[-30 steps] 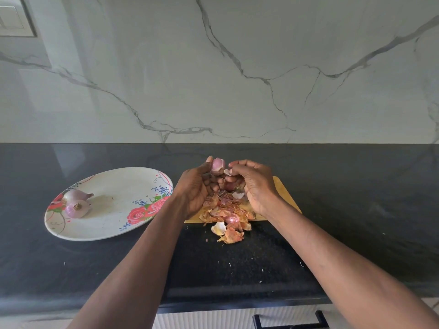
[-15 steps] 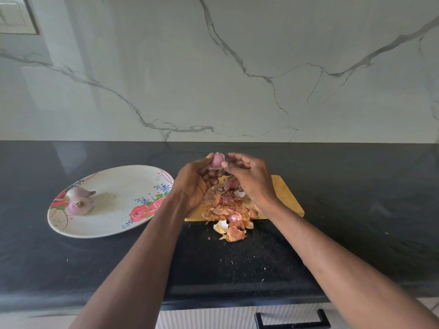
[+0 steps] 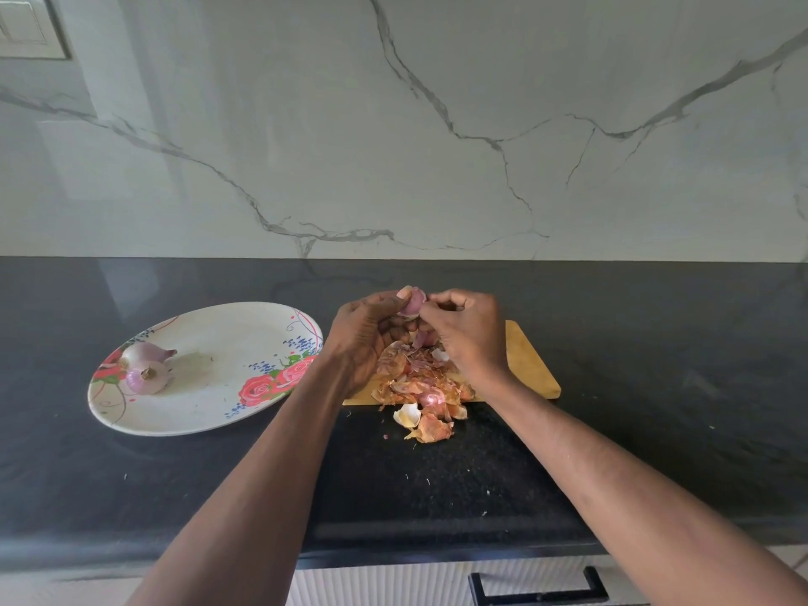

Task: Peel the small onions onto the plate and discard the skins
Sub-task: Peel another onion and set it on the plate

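My left hand [image 3: 365,332] holds a small pink onion [image 3: 413,302] up over the wooden cutting board [image 3: 527,363]. My right hand [image 3: 470,330] pinches at the onion's right side with thumb and fingertips. Below both hands a heap of orange-brown onion skins [image 3: 422,393] covers the board and spills onto the black counter. Two peeled onions [image 3: 146,367] lie on the left part of the white floral plate [image 3: 210,400], which sits left of the board.
The black stone counter [image 3: 656,387] runs the full width, with a marble wall behind it. Small skin flecks dot the counter near its front edge. A cabinet handle [image 3: 538,592] shows below the counter. A switch plate [image 3: 26,28] is at the top left.
My right hand's fingers have closed in on the onion's right side. Both hands and the onion stay above the board, nearly in place.
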